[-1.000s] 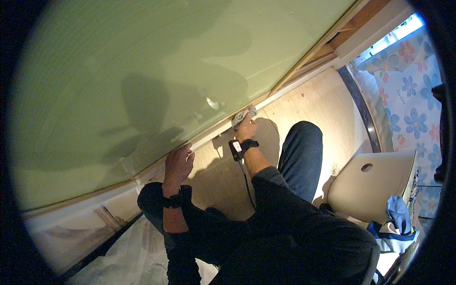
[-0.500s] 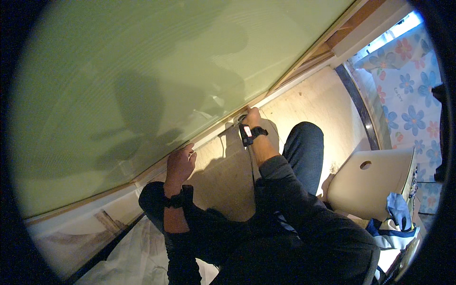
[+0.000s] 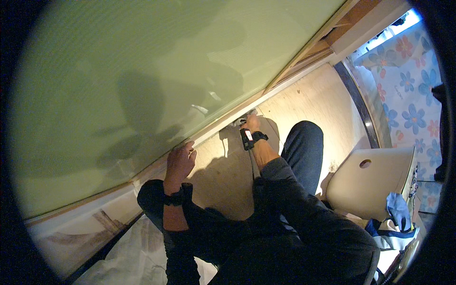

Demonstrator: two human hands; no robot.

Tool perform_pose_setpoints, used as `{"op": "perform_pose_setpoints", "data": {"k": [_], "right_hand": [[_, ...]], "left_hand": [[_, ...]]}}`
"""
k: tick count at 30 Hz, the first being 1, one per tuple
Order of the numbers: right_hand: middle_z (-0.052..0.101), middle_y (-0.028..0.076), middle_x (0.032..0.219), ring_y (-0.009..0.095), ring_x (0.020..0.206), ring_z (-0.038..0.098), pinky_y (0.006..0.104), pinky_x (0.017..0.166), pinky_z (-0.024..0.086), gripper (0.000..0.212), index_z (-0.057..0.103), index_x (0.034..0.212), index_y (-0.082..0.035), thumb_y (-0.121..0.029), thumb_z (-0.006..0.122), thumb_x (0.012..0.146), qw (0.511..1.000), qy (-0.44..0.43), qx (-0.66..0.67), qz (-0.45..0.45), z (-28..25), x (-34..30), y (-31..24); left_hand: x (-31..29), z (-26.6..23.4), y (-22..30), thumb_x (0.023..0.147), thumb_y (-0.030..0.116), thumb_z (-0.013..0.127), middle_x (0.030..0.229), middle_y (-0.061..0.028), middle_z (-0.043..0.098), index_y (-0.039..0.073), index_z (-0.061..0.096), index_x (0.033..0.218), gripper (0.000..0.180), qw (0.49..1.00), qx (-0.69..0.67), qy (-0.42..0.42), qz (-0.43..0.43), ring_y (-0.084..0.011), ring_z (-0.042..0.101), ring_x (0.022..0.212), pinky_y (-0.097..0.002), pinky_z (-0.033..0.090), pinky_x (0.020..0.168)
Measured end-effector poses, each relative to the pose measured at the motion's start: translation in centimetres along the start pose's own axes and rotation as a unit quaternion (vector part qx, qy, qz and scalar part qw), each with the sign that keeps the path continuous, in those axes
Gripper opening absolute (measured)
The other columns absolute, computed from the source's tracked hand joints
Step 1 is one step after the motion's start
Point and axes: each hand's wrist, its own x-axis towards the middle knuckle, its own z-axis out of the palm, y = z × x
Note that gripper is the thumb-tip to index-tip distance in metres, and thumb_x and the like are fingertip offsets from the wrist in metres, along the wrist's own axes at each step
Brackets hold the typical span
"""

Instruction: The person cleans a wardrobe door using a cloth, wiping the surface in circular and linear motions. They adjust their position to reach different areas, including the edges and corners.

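A large green panel (image 3: 118,95) with a thin wooden edge strip leans across the upper left. My left hand (image 3: 181,160) is closed at this lower edge, its fingers bent against the strip. Further right along the edge, my right hand (image 3: 253,125) is down at the pale wooden floor, closed round a small greyish thing (image 3: 242,118) that I cannot make out. Part of it shows in front of the fingers, close to the panel's foot. Both wrists wear black straps, and the right one carries a small device with a cord.
My bent knee (image 3: 305,147) stands right of my right arm. A cream box with a round hole (image 3: 358,180) is beyond it, with blue and white cloth (image 3: 396,228) beside it. A flowered curtain (image 3: 408,99) hangs far right. White sheeting (image 3: 133,254) lies lower left.
My right hand has moved slightly down, away from the panel's edge and nearer the floor, with the greyish thing. My left hand stays at the edge.
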Motion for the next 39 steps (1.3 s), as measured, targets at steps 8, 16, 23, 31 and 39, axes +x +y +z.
{"op": "perform_pose_setpoints", "data": {"k": [8, 16, 23, 31, 39], "right_hand": [[0.069, 0.019, 0.092, 0.032, 0.087, 0.068, 0.0406, 0.074, 0.056, 0.057, 0.057, 0.099, 0.004, -0.022, 0.089, 0.06, 0.761, -0.033, -0.498, -0.415, -0.5, 9.3, -6.9], [0.063, 0.016, 0.114, 0.029, 0.102, 0.06, 0.0363, 0.089, 0.049, 0.075, 0.049, 0.126, -0.002, -0.032, 0.083, 0.065, 0.785, -0.158, -0.388, -0.456, -1.1, -2.6, 6.9], [0.072, 0.011, 0.092, 0.021, 0.074, 0.067, 0.0342, 0.066, 0.055, 0.029, 0.066, 0.093, -0.002, -0.027, 0.071, 0.08, 0.851, -0.231, -0.32, -0.346, -3.3, 14.0, 0.1], [0.069, 0.018, 0.099, 0.032, 0.08, 0.068, 0.0422, 0.073, 0.057, 0.053, 0.06, 0.107, 0.0, -0.022, 0.083, 0.065, 0.782, -0.077, -0.406, -0.467, -1.0, 10.5, -3.7], [0.069, 0.016, 0.095, 0.031, 0.081, 0.067, 0.0408, 0.073, 0.056, 0.053, 0.06, 0.112, 0.001, -0.014, 0.081, 0.065, 0.776, -0.165, -0.445, -0.415, -6.3, -7.5, 17.1]], "left_hand": [[-1.1, 0.3, 0.0, 0.088, 0.021, 0.062, 0.1, -0.0162, 0.07, 0.007, 0.063, 0.117, 0.033, 0.997, 0.008, 0.06, 0.041, -0.0368, 0.066, 0.092, -0.0459, 0.052, 0.083], [-0.5, 0.9, -0.7, 0.087, 0.021, 0.062, 0.096, -0.0172, 0.07, 0.007, 0.063, 0.118, 0.034, 0.999, 0.035, 0.002, 0.006, -0.0371, 0.066, 0.089, -0.0466, 0.052, 0.08], [1.0, 0.0, 2.5, 0.086, 0.021, 0.062, 0.096, -0.0182, 0.069, 0.007, 0.062, 0.119, 0.036, 0.998, 0.034, -0.054, 0.016, -0.0378, 0.066, 0.089, -0.0463, 0.052, 0.08], [-1.4, 0.5, 1.1, 0.088, 0.02, 0.062, 0.102, -0.0167, 0.07, 0.005, 0.063, 0.118, 0.033, 0.998, 0.003, 0.05, 0.041, -0.0362, 0.066, 0.095, -0.0458, 0.051, 0.085], [-2.8, 0.1, -0.7, 0.088, 0.02, 0.061, 0.095, -0.017, 0.07, 0.004, 0.064, 0.115, 0.031, 0.997, 0.012, 0.079, 0.023, -0.0367, 0.066, 0.089, -0.0467, 0.052, 0.08]]}}
